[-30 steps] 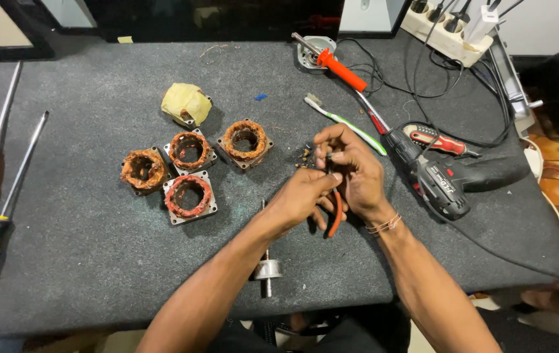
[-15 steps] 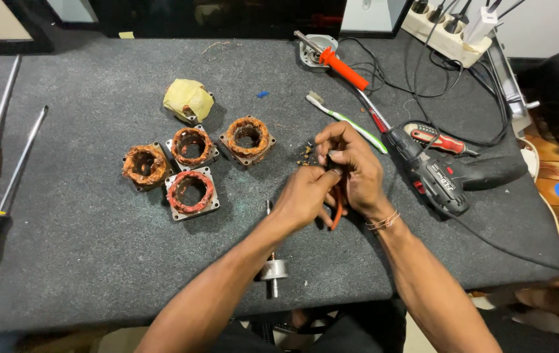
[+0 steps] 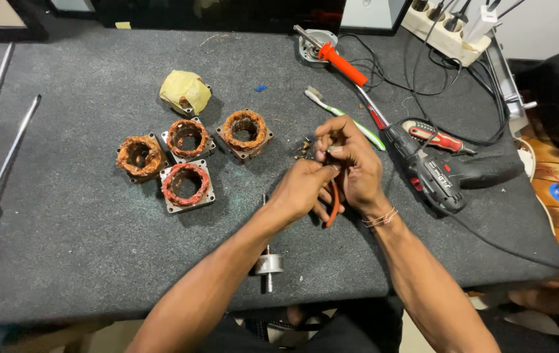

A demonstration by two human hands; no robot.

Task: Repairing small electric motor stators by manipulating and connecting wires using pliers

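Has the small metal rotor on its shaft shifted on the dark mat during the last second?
No. The small metal rotor lies below the square copper-wound stator, near the mat's front edge, as before; only the head camera drifted.

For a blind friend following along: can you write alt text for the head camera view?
Two hands, left hand and right hand, meet over a dark worktable, holding orange-handled pliers. Four copper-wound motor coils lie to their left, a power drill to their right.

Orange-handled pliers (image 3: 333, 206) upright between both hands, a small dark part (image 3: 305, 146) pinched at the fingertips, just above the table.
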